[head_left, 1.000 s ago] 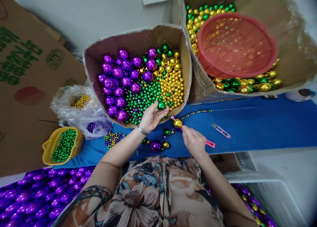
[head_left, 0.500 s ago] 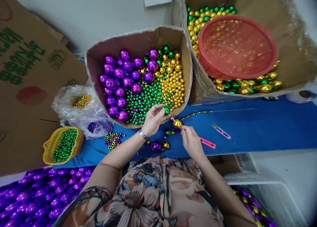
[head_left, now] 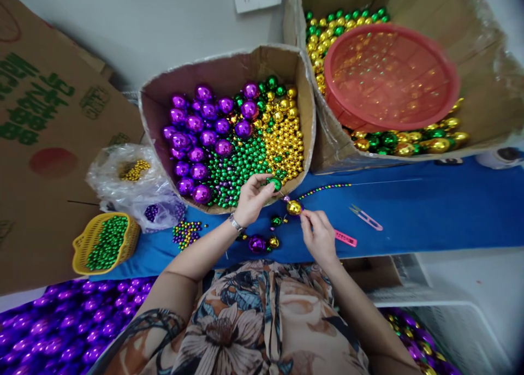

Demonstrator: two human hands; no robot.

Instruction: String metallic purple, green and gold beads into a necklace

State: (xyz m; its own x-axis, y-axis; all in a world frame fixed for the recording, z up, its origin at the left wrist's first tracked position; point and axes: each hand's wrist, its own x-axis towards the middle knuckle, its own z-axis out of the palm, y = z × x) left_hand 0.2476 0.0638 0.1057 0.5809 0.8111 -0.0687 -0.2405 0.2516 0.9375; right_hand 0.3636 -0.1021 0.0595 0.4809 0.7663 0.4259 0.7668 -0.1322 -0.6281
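Observation:
My left hand (head_left: 252, 200) pinches a shiny green bead (head_left: 274, 184) at the front edge of the cardboard box (head_left: 308, 162). A thin line runs from that bead to a small pale purple bead and a gold bead (head_left: 293, 207). Just right of the gold bead, my right hand (head_left: 318, 234) is closed, thumb against fingers, at the strand. What exactly lies between those fingertips is partly hidden. Below the hands, strung beads rest on the blue cloth, among them a large purple bead (head_left: 257, 244) and a green bead (head_left: 277, 220).
A strand of tiny beads (head_left: 323, 189) lies behind my right hand. Pink thread snips (head_left: 366, 218) and a pink cutter (head_left: 346, 238) are to the right. Left are a yellow basket (head_left: 77, 249), plastic bags (head_left: 98, 173) and loose small beads (head_left: 187, 234). A red basin (head_left: 452, 96) sits in another box.
The view has shifted slightly. The green bead in my left hand and the gold bead have moved a little apart from each other's earlier place; both hands keep their grip.

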